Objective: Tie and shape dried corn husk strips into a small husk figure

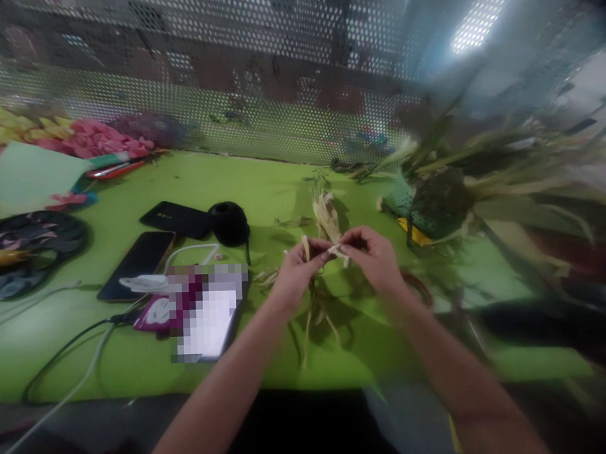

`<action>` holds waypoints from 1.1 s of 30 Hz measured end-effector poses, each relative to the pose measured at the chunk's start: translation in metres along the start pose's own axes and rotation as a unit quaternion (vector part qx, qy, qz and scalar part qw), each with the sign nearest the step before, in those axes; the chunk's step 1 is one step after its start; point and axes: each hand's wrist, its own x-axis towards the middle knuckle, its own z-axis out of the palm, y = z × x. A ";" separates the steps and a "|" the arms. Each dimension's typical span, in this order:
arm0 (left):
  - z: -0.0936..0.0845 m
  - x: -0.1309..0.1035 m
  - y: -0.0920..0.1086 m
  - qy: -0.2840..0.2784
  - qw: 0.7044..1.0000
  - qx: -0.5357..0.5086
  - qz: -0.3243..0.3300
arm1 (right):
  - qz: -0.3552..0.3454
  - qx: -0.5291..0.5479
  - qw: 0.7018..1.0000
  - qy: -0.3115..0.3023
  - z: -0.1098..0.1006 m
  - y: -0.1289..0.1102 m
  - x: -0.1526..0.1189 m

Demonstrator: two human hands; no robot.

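Observation:
Over the green table, my left hand [300, 263] and my right hand [371, 251] meet, fingertips almost touching. Both are closed in a pinch on a pale dried leaf strip [337, 251], which looks like corn husk. A loop of the strip rises above the left fingers. Just beyond my fingers lies a bundle of dried leaves [326, 213], tapering away from me. Thin strips [309, 329] hang or lie below the left hand; I cannot tell which. Small leaf scraps [267, 276] are left of it.
To the left lie phones [138, 262], cables [96, 357] and a round black object [228, 223]. A green basket [401, 197] with long dried leaves stands at right. Pink flower-like pieces [98, 136] sit back left. A perforated metal panel [259, 103] borders the table's far side.

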 end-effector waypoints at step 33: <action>-0.002 0.001 0.003 -0.030 0.999 0.031 -0.018 | -0.236 -0.261 0.926 -0.137 -0.027 -0.016 0.005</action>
